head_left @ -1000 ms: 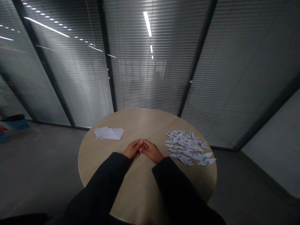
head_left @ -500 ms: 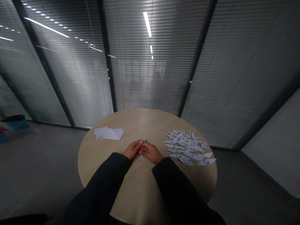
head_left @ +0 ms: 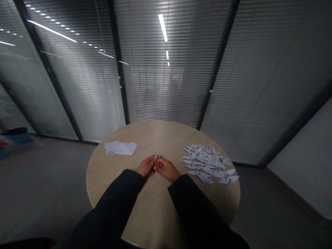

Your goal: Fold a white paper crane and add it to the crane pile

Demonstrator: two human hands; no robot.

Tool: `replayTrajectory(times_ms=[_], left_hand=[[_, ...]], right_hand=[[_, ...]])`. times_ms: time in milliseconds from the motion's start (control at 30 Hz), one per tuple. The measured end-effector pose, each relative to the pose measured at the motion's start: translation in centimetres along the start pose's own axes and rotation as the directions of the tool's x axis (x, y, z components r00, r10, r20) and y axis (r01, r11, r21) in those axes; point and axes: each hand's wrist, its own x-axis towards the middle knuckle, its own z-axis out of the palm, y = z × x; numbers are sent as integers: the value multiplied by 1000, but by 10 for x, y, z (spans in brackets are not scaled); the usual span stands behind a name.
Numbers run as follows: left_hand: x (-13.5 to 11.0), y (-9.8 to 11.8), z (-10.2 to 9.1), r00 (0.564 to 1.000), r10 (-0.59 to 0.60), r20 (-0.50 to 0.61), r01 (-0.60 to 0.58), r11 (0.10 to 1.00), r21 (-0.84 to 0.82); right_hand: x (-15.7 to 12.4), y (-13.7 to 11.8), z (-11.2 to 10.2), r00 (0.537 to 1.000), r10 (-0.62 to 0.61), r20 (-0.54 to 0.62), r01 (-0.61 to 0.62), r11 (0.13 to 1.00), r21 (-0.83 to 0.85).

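The left hand (head_left: 146, 165) and right hand (head_left: 166, 168) meet mid-desk (head_left: 155, 135), each grip pinched on a small folded paper (head_left: 159, 157). Paper cranes (head_left: 207, 164) lie to the right, flat sheets (head_left: 120, 147) to the left.

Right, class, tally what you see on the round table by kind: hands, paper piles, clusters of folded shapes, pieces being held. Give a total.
hands: 2 (left hand, right hand)
pile of flat white sheets: 1
cluster of folded paper shapes: 1 (single shapes too small to count)
small paper piece, pinched by both hands: 1
total: 5
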Motion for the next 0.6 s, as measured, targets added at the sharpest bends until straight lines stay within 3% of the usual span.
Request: replayTrajectory(times_ms=[600], left_hand=[[0,0,1,1000,-18,7,18,999,-32]], right_hand=[[-1,1,1,1000,0,-14,-1,999,-40]])
